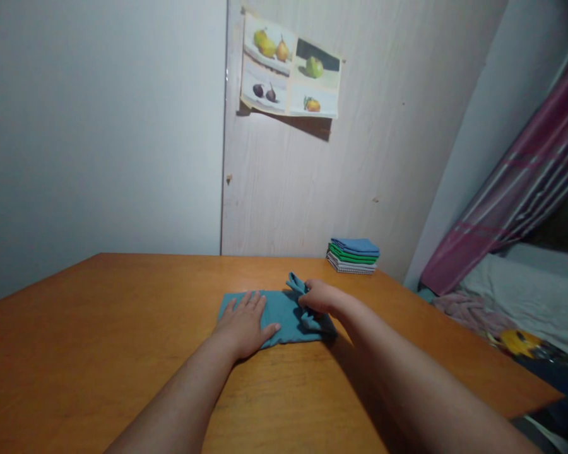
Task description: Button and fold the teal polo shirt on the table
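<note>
From my remote seat, the largest thing I see is the pale wall [99, 126] beyond the teal cloth. Under the cloth spreads the wooden table [99, 328], smooth, orange-brown and faintly glossy. Far to the cloth's right hangs a shiny magenta curtain [497, 189] in deep pleats; above and beyond it, a paper sheet of fruit pictures [291, 66]. The teal cloth [284, 315] itself lies flat, soft and matte, a rectangle whose long axis runs left to right. Beyond its right end sits a squared stack of folded cloths [353, 257], blue over green over grey-white. My left hand [243, 325] presses its left part, palm down, fingers spread, gripping nothing. My right hand [319, 297], nearer the raised right end, pinches a crumpled bunch of it.
</note>
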The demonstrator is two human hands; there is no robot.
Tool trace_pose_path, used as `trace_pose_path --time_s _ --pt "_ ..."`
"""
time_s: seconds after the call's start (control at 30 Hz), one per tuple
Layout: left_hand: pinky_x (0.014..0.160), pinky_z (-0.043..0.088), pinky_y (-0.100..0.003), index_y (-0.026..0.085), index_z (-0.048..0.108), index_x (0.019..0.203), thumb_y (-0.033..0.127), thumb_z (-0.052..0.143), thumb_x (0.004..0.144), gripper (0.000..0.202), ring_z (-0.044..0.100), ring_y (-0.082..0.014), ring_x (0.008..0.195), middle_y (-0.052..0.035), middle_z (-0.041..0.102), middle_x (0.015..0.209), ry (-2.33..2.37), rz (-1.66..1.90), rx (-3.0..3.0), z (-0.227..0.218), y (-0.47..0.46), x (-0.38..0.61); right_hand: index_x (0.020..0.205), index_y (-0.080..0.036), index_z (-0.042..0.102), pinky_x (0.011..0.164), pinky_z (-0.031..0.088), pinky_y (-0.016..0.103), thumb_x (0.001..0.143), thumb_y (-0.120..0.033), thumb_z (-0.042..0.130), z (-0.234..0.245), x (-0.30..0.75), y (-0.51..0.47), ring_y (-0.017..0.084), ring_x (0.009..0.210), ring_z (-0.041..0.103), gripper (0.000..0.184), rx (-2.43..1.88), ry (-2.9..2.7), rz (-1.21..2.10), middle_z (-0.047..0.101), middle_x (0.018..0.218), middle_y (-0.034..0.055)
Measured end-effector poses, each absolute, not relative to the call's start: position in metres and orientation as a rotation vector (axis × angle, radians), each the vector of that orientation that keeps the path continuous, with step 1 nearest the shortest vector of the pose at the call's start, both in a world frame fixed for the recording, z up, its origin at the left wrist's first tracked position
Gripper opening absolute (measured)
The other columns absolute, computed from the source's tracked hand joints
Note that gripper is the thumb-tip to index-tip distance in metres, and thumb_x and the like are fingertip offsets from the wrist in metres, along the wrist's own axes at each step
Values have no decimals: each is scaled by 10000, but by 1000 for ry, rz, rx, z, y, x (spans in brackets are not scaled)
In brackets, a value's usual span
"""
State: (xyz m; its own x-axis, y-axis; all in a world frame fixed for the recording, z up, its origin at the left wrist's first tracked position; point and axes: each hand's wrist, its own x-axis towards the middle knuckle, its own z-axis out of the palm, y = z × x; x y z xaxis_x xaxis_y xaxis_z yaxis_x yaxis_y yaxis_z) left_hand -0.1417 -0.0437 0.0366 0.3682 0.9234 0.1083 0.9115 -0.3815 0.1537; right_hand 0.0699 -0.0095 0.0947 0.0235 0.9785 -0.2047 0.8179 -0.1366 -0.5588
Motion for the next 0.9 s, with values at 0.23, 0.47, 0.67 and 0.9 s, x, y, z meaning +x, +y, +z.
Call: trace_pose_path --time_s 0.23,0.47,0.67,0.9 --pt "1207 162 -587 142 348 1549 737 316 886 892 131 -325 1533 -116 227 1639 1700 279 2540 34 -43 -142 843 -154 614 460 511 236 756 -123 647 86 63 -4 149 492 608 98 -2023 -1901 774 613 625 7" --pt "1204 147 -592 159 356 1546 751 318 879 893 139 -339 1529 -120 237 1638 1677 329 2529 30 -40 -143 831 -156 626 465 511 228 746 -146 676 81 55 -9 142 476 611 99 -1979 -1923 777 634 626 15" --pt "1202 152 -583 175 359 1545 739 340 882 870 137 -337 1530 -123 257 1633 1673 349 2519 31 -41 -143 853 -148 644 450 498 229 719 -125 670 73 54 -7 148 468 601 138 -1945 -1925 771 626 596 10" --pt "1202 151 -588 162 353 1547 739 334 883 879 144 -339 1529 -117 233 1641 1675 343 2517 29 -40 -143 881 -145 653 441 483 214 733 -138 671 70 52 -5 131 449 587 149 -1894 -1931 783 625 602 -2"
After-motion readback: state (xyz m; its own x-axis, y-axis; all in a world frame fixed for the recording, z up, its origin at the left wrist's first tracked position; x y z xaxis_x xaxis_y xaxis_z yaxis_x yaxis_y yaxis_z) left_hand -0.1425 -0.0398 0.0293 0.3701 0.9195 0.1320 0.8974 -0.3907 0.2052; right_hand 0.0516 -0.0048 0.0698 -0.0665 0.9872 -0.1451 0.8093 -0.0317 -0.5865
